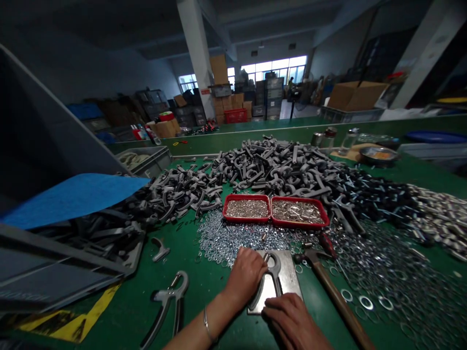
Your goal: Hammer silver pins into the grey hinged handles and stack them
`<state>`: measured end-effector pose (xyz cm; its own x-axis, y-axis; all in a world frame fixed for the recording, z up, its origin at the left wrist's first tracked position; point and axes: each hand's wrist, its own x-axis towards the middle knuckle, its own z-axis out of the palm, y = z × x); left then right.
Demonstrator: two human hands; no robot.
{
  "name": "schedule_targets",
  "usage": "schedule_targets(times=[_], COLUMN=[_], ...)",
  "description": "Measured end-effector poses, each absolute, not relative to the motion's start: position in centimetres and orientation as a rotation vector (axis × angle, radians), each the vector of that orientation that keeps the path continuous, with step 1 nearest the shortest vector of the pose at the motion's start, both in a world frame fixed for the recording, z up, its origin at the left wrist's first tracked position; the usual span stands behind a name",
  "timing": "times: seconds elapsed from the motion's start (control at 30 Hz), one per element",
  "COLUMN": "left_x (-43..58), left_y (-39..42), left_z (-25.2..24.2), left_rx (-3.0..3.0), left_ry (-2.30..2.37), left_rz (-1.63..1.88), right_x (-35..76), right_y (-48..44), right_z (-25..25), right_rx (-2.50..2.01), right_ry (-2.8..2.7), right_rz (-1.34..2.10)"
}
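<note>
A grey spring clamp [276,270] with curved jaws and black-lined handles lies on a flat metal plate [292,272] in front of me. My left hand [245,273] is closed around its left side, close to the jaw and a small metal pin. Lower down, my right hand [294,318] has its fingers bent over the handle ends, partly hiding them. To the left rests another assembled clamp [178,291] with a silvery pin, and beyond it a loose grey clamp half [159,249]. A wooden-handled hammer [333,287] lies right of the plate.
Two red trays [247,218] of small metal parts stand behind scattered washers [233,240]. A big heap of grey clamp parts [270,165] fills the back. A red-handled screwdriver [328,245] lies near the hammer. A grey crate [134,253] tilts at left.
</note>
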<state>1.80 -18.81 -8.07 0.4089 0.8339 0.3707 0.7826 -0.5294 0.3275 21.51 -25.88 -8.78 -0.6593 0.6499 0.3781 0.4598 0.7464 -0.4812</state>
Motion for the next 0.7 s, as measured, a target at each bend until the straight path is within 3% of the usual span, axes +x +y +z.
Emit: schedule_targets(times=[0.17,0.37,0.5,0.6,0.7], left_x=[1.3,-0.2,-0.5,-0.7,-0.6], left_y=[-19.3,-20.6,-21.2,-22.5,-24.4], left_z=[-9.0,-8.9,-8.1,-7.4,-7.1], left_rx=[2.774,2.828,2.590,2.304,2.095], left_ry=[1.308,1.197,1.289,1.501,1.596], left_rz=[0.922,0.668,0.655,0.801,0.735], right_x=[21.5,21.1,22.2,25.4,29.5], right_y=[-25.7,-26.1,-26.3,-26.3,-26.2], right_z=[-9.7,-9.4,-8.2,-7.8,-8.5], right_rx=[-0.845,-0.838,-0.893,-1.065,-1.277], right_ry=[-2.406,-2.319,-2.310,-2.256,-2.183], right_rz=[0.455,0.446,0.514,0.446,0.342])
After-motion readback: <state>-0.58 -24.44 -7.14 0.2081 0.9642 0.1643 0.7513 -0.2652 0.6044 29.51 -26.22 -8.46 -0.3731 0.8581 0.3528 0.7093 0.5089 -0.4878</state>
